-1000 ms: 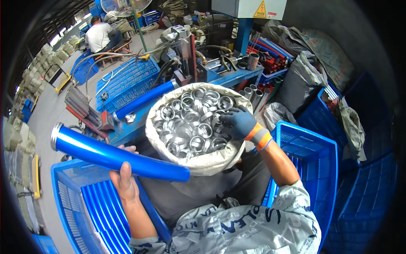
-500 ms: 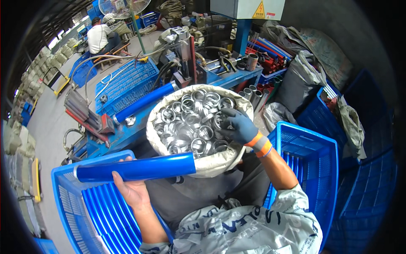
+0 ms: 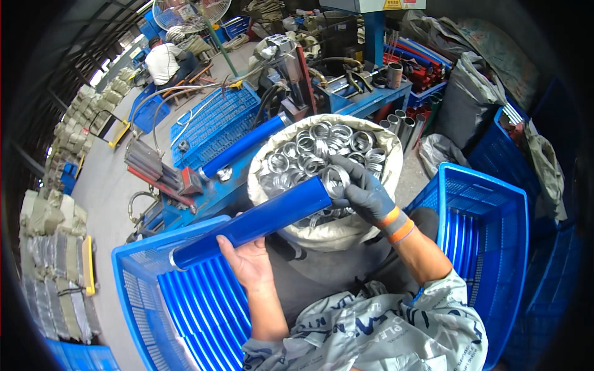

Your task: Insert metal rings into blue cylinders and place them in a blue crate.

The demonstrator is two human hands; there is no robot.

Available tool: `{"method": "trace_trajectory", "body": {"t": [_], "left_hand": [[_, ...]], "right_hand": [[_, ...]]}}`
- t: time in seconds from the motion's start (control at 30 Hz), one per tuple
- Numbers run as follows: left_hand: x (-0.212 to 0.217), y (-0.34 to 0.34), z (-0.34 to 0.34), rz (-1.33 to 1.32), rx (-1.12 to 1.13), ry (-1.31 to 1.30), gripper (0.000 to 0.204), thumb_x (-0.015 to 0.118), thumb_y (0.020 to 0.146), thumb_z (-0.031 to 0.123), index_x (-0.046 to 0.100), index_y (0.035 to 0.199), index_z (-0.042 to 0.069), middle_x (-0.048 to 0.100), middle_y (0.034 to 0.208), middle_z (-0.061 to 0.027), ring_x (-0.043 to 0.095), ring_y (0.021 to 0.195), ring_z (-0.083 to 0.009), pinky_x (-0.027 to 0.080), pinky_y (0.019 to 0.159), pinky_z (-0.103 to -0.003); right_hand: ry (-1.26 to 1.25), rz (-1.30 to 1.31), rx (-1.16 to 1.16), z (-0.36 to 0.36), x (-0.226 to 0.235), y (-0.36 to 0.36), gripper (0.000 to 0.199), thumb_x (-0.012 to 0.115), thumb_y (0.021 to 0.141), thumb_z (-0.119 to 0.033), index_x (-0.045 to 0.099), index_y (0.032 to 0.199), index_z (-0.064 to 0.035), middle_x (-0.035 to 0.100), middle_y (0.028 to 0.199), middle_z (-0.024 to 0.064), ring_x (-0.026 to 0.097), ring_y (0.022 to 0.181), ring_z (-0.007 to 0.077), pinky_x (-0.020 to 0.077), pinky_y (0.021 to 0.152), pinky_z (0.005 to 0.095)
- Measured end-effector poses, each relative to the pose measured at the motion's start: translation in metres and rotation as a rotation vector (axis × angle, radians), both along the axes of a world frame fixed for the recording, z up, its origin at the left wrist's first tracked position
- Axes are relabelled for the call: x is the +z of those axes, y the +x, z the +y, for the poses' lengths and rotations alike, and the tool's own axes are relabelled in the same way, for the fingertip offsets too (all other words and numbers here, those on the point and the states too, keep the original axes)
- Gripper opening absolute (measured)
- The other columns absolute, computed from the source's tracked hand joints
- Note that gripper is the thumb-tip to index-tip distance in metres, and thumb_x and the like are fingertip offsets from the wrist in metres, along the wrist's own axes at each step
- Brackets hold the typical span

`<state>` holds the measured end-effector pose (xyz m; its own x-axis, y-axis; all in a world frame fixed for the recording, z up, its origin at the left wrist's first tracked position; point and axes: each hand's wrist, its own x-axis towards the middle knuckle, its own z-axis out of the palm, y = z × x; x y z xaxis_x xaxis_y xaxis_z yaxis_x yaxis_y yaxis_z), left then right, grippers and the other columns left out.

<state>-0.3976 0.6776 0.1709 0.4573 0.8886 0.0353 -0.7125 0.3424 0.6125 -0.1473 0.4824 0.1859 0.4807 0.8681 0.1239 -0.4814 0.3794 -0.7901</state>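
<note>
My bare left hand (image 3: 250,260) grips a glossy blue tube (image 3: 260,216) from below. The tube slants up to the right, and a silvery ring sits on its lower left end. In my gloved right hand (image 3: 366,193) is a silver metal ring (image 3: 335,179), pinched between thumb and fingers right by the tube's upper right end. Whether ring and tube touch I cannot tell. Below both hands stands a pale woven sack (image 3: 387,162) with a rolled rim, full of loose metal rings (image 3: 289,151).
Blue crates (image 3: 117,272) (image 3: 516,247) holding blue tubes flank me. Beyond the sack is a blue workbench (image 3: 371,102) with clamps and another blue tube (image 3: 244,145). A fan (image 3: 192,12) and a seated person (image 3: 164,62) are farther off at the left.
My right hand has lifted a ring out of the sack to the tube's end. The tube has moved right, and its right end has tipped upward.
</note>
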Motion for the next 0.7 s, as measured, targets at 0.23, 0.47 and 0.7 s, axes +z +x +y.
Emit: {"method": "trace_trajectory", "body": {"t": [0.23, 0.47, 0.7], "left_hand": [[-0.004, -0.007, -0.003, 0.057, 0.056, 0.092, 0.065, 0.064, 0.119, 0.054, 0.058, 0.163, 0.007, 0.073, 0.152, -0.0172, 0.076, 0.133, -0.0336, 0.067, 0.106, -0.047], [-0.009, -0.01, -0.001, 0.088, 0.059, 0.161, 0.074, 0.075, 0.113, 0.054, 0.056, 0.161, 0.001, 0.071, 0.153, -0.0201, 0.072, 0.139, -0.0336, 0.063, 0.116, -0.052], [-0.014, 0.001, 0.021, 0.15, 0.1, 0.196, 0.069, 0.068, 0.117, 0.054, 0.057, 0.161, 0.001, 0.072, 0.152, -0.0186, 0.074, 0.134, -0.0336, 0.064, 0.11, -0.05]], "right_hand": [[-0.082, -0.281, -0.055, 0.0, 0.007, -0.014, 0.086, 0.086, 0.101, -0.007, 0.047, 0.177, 0.0017, 0.054, 0.177, 0.0112, 0.055, 0.155, 0.0172, 0.048, 0.127, 0.0354], [-0.12, -0.338, -0.055, -0.002, 0.015, -0.016, 0.077, 0.084, 0.102, -0.001, 0.052, 0.173, 0.0035, 0.059, 0.172, 0.0127, 0.062, 0.149, 0.0191, 0.0512, 0.125, 0.0358], [-0.199, -0.26, 0.015, 0.024, 0.021, -0.007, 0.074, 0.084, 0.102, 0.0, 0.056, 0.171, 0.0, 0.071, 0.155, 0.0089, 0.069, 0.13, 0.0124, 0.059, 0.111, 0.0299]]}}
